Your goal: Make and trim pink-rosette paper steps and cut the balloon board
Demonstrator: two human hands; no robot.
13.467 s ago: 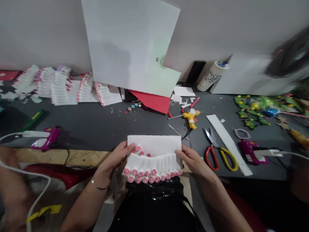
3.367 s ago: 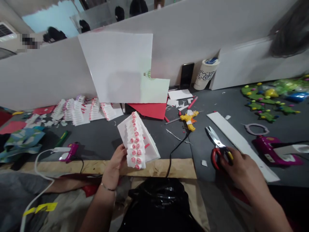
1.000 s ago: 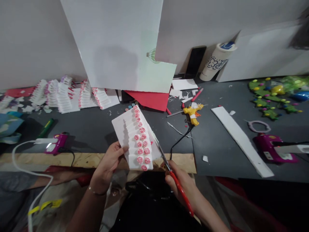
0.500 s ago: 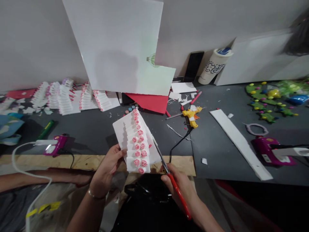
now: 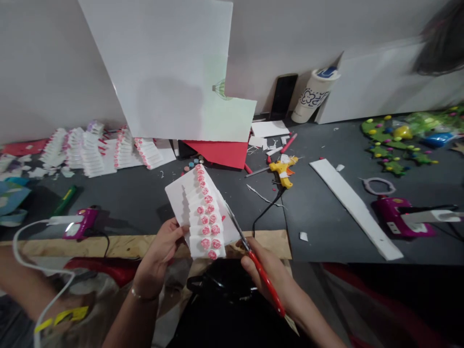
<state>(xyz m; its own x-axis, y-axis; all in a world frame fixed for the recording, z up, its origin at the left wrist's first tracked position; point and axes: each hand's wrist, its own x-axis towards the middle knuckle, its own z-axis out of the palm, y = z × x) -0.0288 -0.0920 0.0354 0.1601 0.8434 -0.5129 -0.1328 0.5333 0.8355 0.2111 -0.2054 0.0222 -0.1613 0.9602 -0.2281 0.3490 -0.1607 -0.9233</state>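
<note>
My left hand (image 5: 165, 246) grips a white card (image 5: 174, 191) at its lower left edge. Pleated white strips topped with pink rosettes (image 5: 205, 219) run down the card in a long cluster. In my right hand (image 5: 270, 268) are red-handled scissors (image 5: 266, 282), their blades slanting up along the card's right edge. The fingers inside the handles are partly hidden, and how far the blades are apart cannot be made out. A pale sliver (image 5: 292, 325) shows below the end of the handles.
Beyond the card stand a large white board (image 5: 163, 72) and red paper (image 5: 221, 153). Rightward lie a yellow glue gun (image 5: 282, 171) with its cord, a white strip (image 5: 355, 208) and a purple power adapter (image 5: 402, 217). More pleated pieces (image 5: 92, 152) lie left. Another person's arm (image 5: 32, 280) is at lower left.
A corner at the card's lower right is gone, and the pale sliver now shows below the scissors' handles. The other person's arm at left has shifted. The view has turned slightly.
</note>
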